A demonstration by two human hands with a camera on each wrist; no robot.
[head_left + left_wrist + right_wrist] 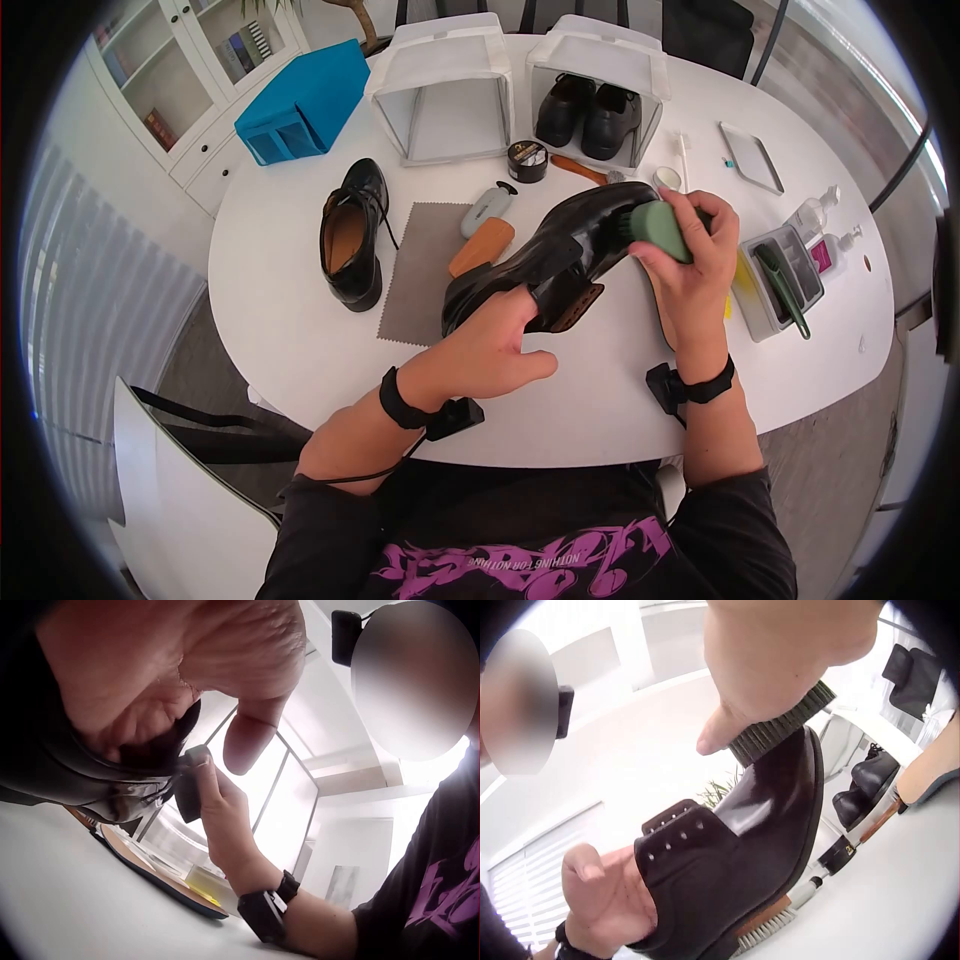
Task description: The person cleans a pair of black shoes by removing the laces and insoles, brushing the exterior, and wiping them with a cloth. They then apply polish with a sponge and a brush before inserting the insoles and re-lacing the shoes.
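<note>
A black lace-up dress shoe is held up over the table, its laces out and eyelets bare in the right wrist view. My left hand reaches into its opening and holds it from inside; the thumb sticks out apart from the leather, and the fingertips are hidden. With thumb and fingers my right hand grips a green-backed brush. Its dark bristles press against the shoe's toe. The matching shoe stands at the left, beside a grey cloth.
A wooden brush and a grey bottle lie by the cloth. Behind are a polish tin, two white boxes, one with black shoes, and a blue box. An insole lies near a caddy at right.
</note>
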